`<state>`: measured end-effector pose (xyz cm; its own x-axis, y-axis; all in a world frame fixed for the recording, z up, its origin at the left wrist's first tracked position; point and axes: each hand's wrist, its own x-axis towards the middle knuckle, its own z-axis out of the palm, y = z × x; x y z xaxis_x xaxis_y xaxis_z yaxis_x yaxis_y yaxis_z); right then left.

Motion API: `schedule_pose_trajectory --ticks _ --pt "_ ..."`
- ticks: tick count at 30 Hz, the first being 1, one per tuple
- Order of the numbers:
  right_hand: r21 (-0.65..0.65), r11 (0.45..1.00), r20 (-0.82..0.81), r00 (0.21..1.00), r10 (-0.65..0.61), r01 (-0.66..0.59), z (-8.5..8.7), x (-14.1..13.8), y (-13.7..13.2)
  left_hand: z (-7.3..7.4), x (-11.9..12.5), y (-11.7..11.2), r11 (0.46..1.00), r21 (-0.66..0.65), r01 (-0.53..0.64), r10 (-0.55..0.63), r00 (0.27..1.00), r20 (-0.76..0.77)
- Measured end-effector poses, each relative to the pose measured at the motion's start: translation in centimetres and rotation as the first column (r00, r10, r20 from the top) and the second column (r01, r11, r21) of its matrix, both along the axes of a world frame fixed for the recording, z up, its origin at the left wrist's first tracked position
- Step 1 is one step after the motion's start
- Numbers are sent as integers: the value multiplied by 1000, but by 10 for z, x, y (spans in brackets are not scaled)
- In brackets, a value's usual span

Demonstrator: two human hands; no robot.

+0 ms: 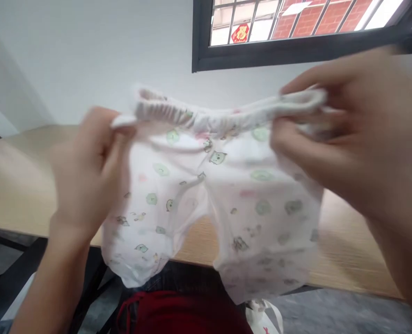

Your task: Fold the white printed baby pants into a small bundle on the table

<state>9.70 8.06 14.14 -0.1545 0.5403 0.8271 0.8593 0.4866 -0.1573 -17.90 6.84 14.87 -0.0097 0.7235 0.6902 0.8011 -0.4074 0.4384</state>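
A person's two bare hands hold up small white shorts (241, 199) by the waistband, one hand at each end, so the garment spreads between them. The left hand (87, 171) pinches a bit of white cloth between thumb and curled fingers. The right hand (352, 134) grips the other end, its thumb in front and forefinger along the top, the gathered band between them (both hands are blurred, so the finer finger positions are hard to tell). The shorts have an elastic waist and a print of green animal faces with small pink marks. The two legs hang down, overlapping the front edge of a pale wooden worktop (14, 181) in view; wood shows through the gap between them.

Beyond the worktop is a white wall (94, 60) with a dark-framed, barred window (254, 23); a red sign (241, 33) and brickwork (292, 23) show through it. Below are red cloth (188, 315), a white bag (261, 319) with a strap, and grey floor (317, 311).
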Motion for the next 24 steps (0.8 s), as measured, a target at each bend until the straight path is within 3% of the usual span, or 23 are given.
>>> schedule_pose_trajectory --ticks 1,2,4,8,12,15,18,20,22,24 --pt "97 995 66 997 -31 24 0 -7 17 -2 -3 12 998 10 -55 56 995 -88" --pt "101 994 132 990 -41 27 -2 -11 37 -5 -4 28 995 6 -98 98 980 -176" --pt "-61 995 258 964 -56 74 -15 -13 81 -16 -3 66 988 -101 -115 79 950 -301" --pt "-311 920 406 909 -97 237 -54 -5 161 -51 10 144 932 -346 -108 -24 934 -356" --pt "-489 815 449 891 -69 310 -92 -1 200 -87 15 186 880 -464 -100 -87 927 -364" --pt "-555 775 430 902 -44 303 -109 -1 205 -101 8 184 873 -484 -65 -131 924 -360" --pt "-479 852 397 918 -4 211 -111 -8 192 -102 0 160 873 -487 7 -204 914 -352" --pt "-457 888 323 939 118 45 -105 -20 175 -98 -4 140 856 -511 78 -285 896 -340" --pt "-514 841 200 930 308 -168 -99 -40 154 -93 -5 121 822 -549 148 -370 872 -320" --pt "-610 708 72 864 498 -357 -97 -63 136 -90 -5 107 777 -596 201 -443 848 -292"
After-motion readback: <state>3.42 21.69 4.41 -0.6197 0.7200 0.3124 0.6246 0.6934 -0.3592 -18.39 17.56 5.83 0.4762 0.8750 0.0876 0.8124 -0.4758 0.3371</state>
